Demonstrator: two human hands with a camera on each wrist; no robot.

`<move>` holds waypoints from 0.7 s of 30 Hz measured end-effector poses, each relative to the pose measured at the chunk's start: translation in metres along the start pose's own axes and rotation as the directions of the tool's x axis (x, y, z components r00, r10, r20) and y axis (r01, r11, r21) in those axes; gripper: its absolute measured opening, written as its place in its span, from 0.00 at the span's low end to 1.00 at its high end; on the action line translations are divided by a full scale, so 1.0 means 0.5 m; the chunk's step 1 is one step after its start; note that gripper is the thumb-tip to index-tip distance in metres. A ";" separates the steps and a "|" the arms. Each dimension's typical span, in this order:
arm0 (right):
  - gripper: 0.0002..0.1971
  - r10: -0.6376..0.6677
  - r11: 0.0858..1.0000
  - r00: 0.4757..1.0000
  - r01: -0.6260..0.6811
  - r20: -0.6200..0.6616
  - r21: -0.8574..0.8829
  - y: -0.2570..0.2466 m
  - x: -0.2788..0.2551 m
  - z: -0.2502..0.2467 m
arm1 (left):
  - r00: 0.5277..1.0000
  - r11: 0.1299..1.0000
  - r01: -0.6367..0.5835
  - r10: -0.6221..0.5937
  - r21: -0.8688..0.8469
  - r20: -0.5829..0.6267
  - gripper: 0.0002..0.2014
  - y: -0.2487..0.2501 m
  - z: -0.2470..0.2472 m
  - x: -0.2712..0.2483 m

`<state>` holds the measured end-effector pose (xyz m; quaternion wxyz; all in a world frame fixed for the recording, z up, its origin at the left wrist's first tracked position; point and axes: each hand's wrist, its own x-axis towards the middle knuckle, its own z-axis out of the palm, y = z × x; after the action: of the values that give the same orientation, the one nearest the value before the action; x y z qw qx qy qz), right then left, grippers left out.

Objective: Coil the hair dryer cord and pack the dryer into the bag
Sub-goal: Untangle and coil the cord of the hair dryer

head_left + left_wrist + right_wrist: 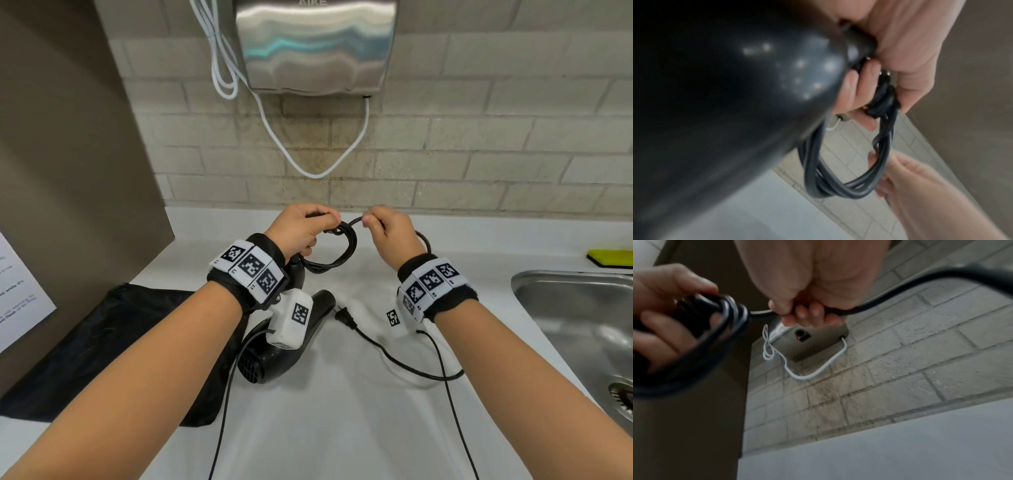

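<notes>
A black hair dryer [274, 349] lies on the white counter [342, 428], its handle end raised toward my left hand [325, 222]. That hand grips several loops of the black cord coil [337, 255] just above the counter. In the left wrist view the coil [849, 178] hangs from my curled fingers [863, 84] beside the dryer handle [735, 81]. My right hand [368, 219] pinches the free cord close to the coil. The right wrist view shows the cord [900, 293] running through that pinch. The rest trails to the plug [344, 317] on the counter. A black bag [113, 346] lies flat at the left.
A steel hand dryer [315, 44] with a drooping white cable [308, 161] hangs on the brick wall ahead. A steel sink [582, 325] is set in the counter at the right, with a yellow sponge [609, 257] behind it. A printed sheet [20, 291] is on the left panel.
</notes>
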<state>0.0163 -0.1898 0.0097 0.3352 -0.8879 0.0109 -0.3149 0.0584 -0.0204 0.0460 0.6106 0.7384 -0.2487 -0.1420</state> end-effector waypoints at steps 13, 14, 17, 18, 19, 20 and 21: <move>0.10 -0.102 0.988 0.965 0.125 -0.242 0.085 -0.085 -0.014 -0.007 | 0.999 0.992 -0.040 0.040 0.122 0.006 0.05 -0.008 0.008 0.011; 0.10 -0.066 0.994 0.974 0.083 -0.218 0.069 -0.079 -0.018 -0.009 | 0.999 0.994 -0.037 0.039 0.104 -0.024 0.05 -0.011 0.006 0.013; 0.12 0.041 0.997 0.994 -0.047 -0.102 -0.059 -0.056 -0.030 -0.016 | 0.990 0.996 -0.039 0.050 0.084 -0.135 0.07 -0.013 0.000 0.018; 0.12 0.087 0.991 0.993 -0.095 -0.078 -0.093 -0.050 -0.037 -0.018 | 0.984 0.995 -0.041 0.055 0.086 -0.169 0.08 -0.014 -0.003 0.019; 0.13 0.151 0.981 0.987 -0.157 -0.057 -0.114 -0.044 -0.045 -0.020 | 0.979 0.996 -0.042 0.057 0.079 -0.197 0.09 -0.015 -0.007 0.021; 0.13 0.218 0.965 0.975 -0.221 -0.038 -0.140 -0.040 -0.055 -0.023 | 0.975 0.997 -0.041 0.055 0.065 -0.218 0.09 -0.016 -0.011 0.022; 0.14 0.276 0.944 0.961 -0.275 -0.019 -0.182 -0.036 -0.064 -0.026 | 0.971 0.998 -0.037 0.048 0.050 -0.232 0.09 -0.017 -0.015 0.024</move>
<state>-0.0201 -0.1760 0.0105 0.2931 -0.9057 0.1624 -0.2595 0.0736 -0.0196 0.0405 0.6217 0.7579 -0.1942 -0.0356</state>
